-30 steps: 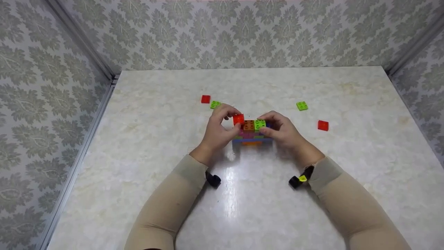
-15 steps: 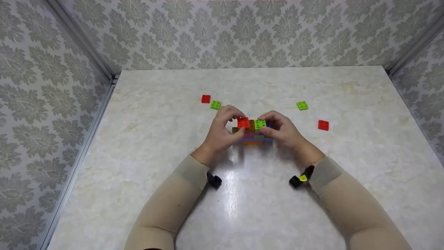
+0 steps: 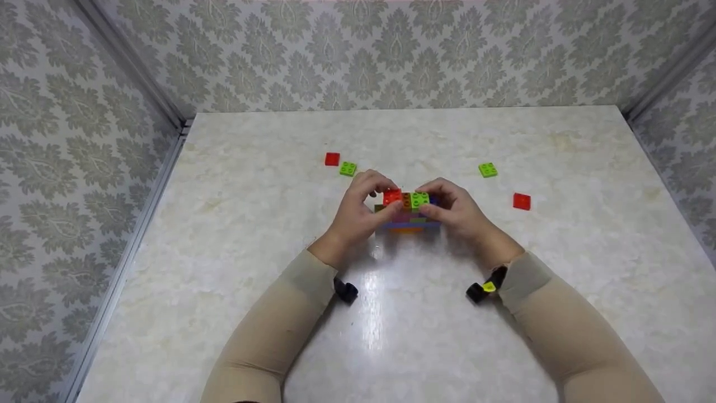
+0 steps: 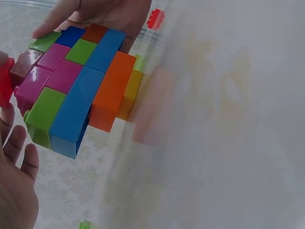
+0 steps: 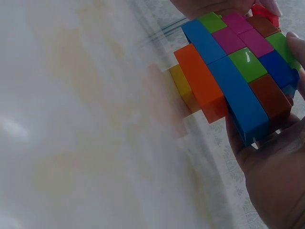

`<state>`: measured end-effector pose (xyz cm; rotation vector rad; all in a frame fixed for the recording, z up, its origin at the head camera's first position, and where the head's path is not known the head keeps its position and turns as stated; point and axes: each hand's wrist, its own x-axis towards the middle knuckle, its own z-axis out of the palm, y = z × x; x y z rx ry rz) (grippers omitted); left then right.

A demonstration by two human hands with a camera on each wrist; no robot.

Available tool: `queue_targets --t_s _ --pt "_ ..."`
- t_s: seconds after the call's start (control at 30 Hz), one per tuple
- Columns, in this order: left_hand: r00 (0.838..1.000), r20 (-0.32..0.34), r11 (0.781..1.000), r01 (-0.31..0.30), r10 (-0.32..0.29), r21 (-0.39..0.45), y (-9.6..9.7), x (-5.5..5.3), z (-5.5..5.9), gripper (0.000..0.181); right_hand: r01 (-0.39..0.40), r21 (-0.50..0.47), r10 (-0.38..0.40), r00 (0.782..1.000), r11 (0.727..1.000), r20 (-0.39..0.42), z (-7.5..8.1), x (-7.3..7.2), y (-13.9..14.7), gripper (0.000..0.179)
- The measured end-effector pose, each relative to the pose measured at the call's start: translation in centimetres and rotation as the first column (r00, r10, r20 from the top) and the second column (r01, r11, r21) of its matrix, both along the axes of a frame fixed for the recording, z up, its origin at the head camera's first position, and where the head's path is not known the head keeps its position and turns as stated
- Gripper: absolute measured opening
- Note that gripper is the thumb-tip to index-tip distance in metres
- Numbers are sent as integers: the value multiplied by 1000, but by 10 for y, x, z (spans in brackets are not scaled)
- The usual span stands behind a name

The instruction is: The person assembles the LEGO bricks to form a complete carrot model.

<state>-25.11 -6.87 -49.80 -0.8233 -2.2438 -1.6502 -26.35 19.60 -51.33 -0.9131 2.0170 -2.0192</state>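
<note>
A stack of toy building bricks (image 3: 412, 219) stands upright near the table's middle, with pink, green, blue, brown and orange bricks showing in both wrist views. At its upper left my left hand (image 3: 358, 212) pinches a red brick (image 3: 391, 197), which sits over part of a brown brick (image 3: 406, 200). Whether the red brick is fully pressed down cannot be told. My right hand (image 3: 461, 214) grips the stack's right end, thumb by a light green brick (image 3: 419, 200) on top. A long orange brick (image 4: 112, 90) and a yellow one (image 4: 129, 95) form the bottom.
Behind my left hand lie a flat red brick (image 3: 332, 159) and a flat light green brick (image 3: 348, 168). To the right are another green brick (image 3: 488, 169) and another red brick (image 3: 522, 201). Patterned walls (image 3: 363, 56) border the pale glossy table (image 3: 251, 184).
My left hand has moved slightly right, carrying the red brick right and down over the brown brick. Its thumb has shifted across the red brick's front. The right hand keeps its hold.
</note>
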Motion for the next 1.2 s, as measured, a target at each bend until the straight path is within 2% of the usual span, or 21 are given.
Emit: queue_targets --t_s 0.17,0.37,0.6,0.8,0.9,1.0,1.13,1.2 --pt "1000 9 1000 19 -19 25 0 0 -1 19 -1 -20 2 1000 1000 29 0 1 -1 30" --pt "998 48 999 38 -39 17 2 1 -1 21 -15 -24 15 1000 1000 17 1 2 0 41" --pt "993 99 997 56 -61 48 3 2 -1 23 4 4 -4 1000 1000 10 2 2 0 44" --pt "990 115 994 70 -79 80 2 2 -4 25 0 26 -1 1000 1000 18 4 1 0 40" --pt "989 126 995 62 -72 81 2 2 -7 25 13 74 -17 999 997 42 11 1 2 35" --pt "986 159 995 41 -55 90 2 1 -11 25 29 162 -42 996 986 79 21 0 5 34" --pt "979 199 993 31 -54 117 2 0 -15 25 37 300 -69 993 953 98 38 -4 20 46" --pt "977 204 991 38 -64 125 1 0 -16 25 69 361 -105 991 930 81 47 -7 34 51"
